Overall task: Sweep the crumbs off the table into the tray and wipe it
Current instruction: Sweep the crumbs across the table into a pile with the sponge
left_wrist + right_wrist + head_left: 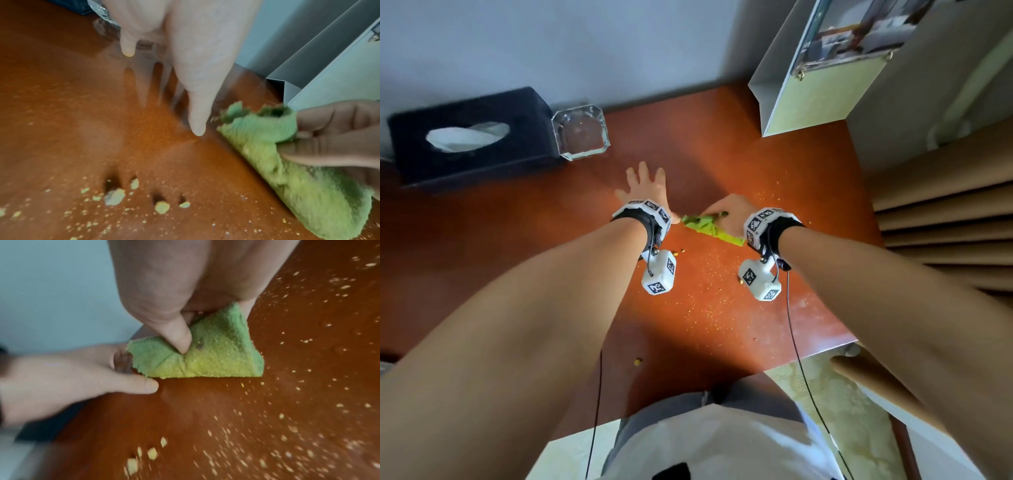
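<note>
**A:** where's the crumpled green terry cloth (pixel 207 353) at?

**B:** mid reddish-brown wooden table (pixel 722 144), pinched in the right hand (pixel 726 210). Left hand (pixel 643 186) flat beside it, fingers spread. Yellow crumbs (pixel 709 274) scattered nearer. Clear glass tray (pixel 580 132) sits far-left by a black tissue box (pixel 472 133).

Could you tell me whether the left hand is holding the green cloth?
No, the left hand lies open and flat while the right hand grips the green cloth.
</note>
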The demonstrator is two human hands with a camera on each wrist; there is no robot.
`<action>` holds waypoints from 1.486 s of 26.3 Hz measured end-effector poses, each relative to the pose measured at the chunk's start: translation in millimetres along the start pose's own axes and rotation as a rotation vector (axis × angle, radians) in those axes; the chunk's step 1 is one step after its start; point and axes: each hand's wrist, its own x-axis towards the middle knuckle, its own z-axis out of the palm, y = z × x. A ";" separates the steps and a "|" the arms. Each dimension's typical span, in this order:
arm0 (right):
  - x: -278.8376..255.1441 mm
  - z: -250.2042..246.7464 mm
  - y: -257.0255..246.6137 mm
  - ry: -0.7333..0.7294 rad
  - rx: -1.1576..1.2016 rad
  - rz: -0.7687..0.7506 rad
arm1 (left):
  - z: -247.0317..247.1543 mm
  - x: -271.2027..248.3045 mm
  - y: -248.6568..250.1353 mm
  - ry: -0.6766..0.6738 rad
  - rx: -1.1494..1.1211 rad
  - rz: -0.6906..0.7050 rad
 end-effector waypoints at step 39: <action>-87.0 -44.3 105.4 0.708 0.536 0.560 | 4.4 8.3 111.5 -0.003 0.079 0.250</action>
